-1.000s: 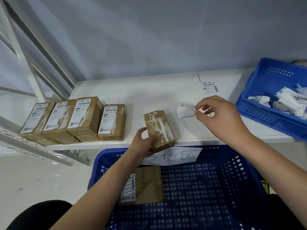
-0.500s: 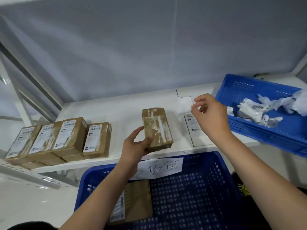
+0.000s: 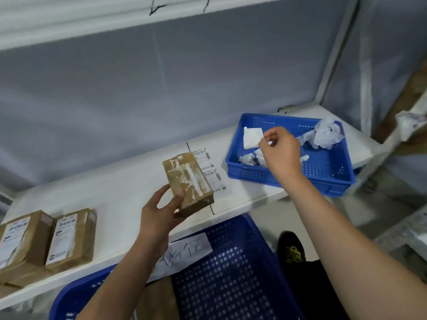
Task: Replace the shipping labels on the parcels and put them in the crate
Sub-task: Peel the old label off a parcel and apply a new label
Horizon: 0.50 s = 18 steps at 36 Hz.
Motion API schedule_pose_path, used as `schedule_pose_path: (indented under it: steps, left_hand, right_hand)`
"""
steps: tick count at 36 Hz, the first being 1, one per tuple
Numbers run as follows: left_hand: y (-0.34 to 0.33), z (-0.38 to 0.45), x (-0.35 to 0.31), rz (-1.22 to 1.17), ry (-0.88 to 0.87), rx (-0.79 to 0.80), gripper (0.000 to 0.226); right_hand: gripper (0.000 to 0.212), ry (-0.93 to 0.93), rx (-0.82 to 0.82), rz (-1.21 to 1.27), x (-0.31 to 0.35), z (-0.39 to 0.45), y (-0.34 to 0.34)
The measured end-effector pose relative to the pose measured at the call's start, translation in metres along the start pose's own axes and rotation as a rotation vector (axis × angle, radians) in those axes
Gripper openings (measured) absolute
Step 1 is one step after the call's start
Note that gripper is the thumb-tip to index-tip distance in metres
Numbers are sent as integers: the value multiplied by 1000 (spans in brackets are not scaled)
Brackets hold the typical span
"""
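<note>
Left hand (image 3: pixel 157 218) clamped round the near end of a brown parcel (image 3: pixel 188 182), thumb on the top face, fingers curled beneath, the box lifted and tilted above the white desk (image 3: pixel 120 188). Top face of that parcel bare of any label, streaked with white paper residue and glossy tape. Right hand (image 3: pixel 280 154) held over the small blue tray (image 3: pixel 323 179), thumb and forefinger pinched together on the corner of a peeled white label (image 3: pixel 252 137), the paper hanging out to the left of that grip, the other fingers curled loosely. Below and around the right grip, inside the tray, crumpled white scraps (image 3: pixel 323 135) heaped toward the far corner and a few more just under the palm. Between the two grips, flat on the desk, a strip of fresh printed labels (image 3: pixel 210 168), partly hidden behind the held parcel. Well to the left of the left grip, two labelled parcels (image 3: pixel 49 241) lying side by side on the desk, touching, at the frame edge. Below the left forearm, the large blue crate (image 3: pixel 231 269) on the floor against the desk edge, a handwritten paper sign (image 3: pixel 184 252) fixed on its far rim, and one brown parcel inside it (image 3: pixel 157 301), mostly hidden by the arm. Right of the crate, a black shoe (image 3: pixel 291 248) with yellow laces.
</note>
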<state>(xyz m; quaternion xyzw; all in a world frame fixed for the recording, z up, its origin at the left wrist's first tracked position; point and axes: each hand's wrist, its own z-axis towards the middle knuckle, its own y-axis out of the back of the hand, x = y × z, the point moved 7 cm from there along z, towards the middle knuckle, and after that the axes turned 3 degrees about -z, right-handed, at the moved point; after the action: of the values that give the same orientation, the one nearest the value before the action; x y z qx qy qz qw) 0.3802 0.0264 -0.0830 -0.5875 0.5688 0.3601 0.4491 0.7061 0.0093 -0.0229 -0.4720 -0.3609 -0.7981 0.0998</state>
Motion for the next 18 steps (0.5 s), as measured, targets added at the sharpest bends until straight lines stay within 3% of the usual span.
schedule_pose_path:
  steps: [8, 18]
  left_hand:
    - [-16, 4, 4, -3, 8, 28, 50]
    - [-15, 14, 22, 24, 36, 27, 46]
  right_hand:
    - [15, -276, -101, 32, -85, 43, 15]
    - [17, -304, 75, -189, -126, 57, -21]
